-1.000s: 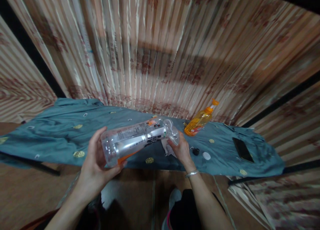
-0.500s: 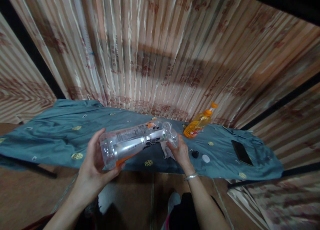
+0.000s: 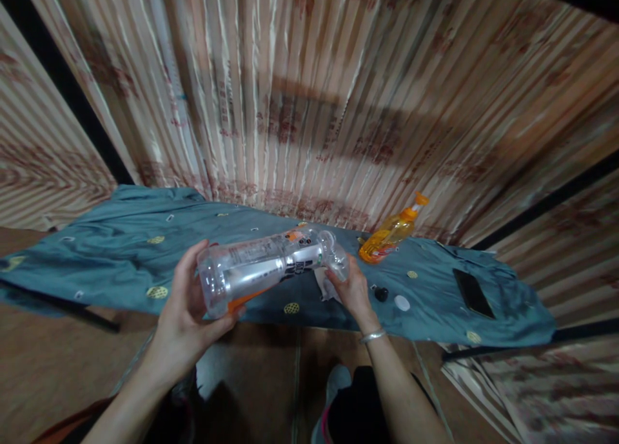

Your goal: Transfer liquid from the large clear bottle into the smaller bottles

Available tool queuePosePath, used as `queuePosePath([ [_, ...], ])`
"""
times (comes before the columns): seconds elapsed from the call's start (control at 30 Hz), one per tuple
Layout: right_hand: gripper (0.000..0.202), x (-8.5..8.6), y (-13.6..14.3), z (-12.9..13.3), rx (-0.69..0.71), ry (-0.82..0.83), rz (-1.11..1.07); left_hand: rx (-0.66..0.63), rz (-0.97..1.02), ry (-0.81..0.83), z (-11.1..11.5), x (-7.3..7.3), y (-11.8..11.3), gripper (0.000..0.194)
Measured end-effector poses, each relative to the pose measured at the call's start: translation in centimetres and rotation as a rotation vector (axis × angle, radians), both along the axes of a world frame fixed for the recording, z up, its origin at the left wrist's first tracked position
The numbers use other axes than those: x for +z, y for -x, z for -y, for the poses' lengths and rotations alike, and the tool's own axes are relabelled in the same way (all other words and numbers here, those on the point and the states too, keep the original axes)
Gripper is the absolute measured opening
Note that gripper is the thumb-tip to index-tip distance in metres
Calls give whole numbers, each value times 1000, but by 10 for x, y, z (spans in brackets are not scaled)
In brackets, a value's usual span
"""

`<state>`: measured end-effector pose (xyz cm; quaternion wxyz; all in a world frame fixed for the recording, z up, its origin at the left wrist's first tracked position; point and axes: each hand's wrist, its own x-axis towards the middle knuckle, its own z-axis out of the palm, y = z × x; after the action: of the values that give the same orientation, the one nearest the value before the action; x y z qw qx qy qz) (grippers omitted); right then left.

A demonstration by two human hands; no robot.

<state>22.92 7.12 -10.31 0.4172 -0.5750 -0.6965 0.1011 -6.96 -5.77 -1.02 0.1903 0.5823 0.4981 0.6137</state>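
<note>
A clear plastic bottle point(image 3: 261, 270) with a silver and orange label lies sideways in the air, above the front of the table. My left hand point(image 3: 186, 315) wraps its base end, thumb below and fingers behind. At the right end, a rounded clear plastic piece point(image 3: 338, 263) slants downward; I cannot tell whether it is joined to the bottle. My right hand point(image 3: 355, 289) closes round that piece, its fingers partly hidden. Behind my right fingers, a crumpled whitish scrap point(image 3: 325, 284) shows on the cloth.
A teal patterned cloth point(image 3: 193, 215) covers the narrow table. To the right stand an orange pump bottle point(image 3: 387, 238), a small black object point(image 3: 381, 294), a white disc point(image 3: 402, 303) and a dark phone-like slab point(image 3: 474, 294). Behind hangs a striped curtain point(image 3: 290, 109), with dark frame bars at both sides.
The view has shifted slightly, so the table and its objects appear a little farther right. Both hands keep the same hold, and the bottle's tilt looks nearly unchanged.
</note>
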Motion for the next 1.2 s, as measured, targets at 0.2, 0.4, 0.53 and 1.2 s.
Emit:
queuePosePath([
  [0.2,56,2,1,2,-6,20,0,-25,-6,19,1,1,4,101],
  [0.4,53,2,1,2,1,12,-5,-23,29,2,-1,0,1,99],
  [0.53,53,3,2,2,6,2,-5,-5,38,18,-1,1,1,100],
  [1.2,54,0,0,0,21,-5,-14,1,4,13,-2,-1,2,104],
])
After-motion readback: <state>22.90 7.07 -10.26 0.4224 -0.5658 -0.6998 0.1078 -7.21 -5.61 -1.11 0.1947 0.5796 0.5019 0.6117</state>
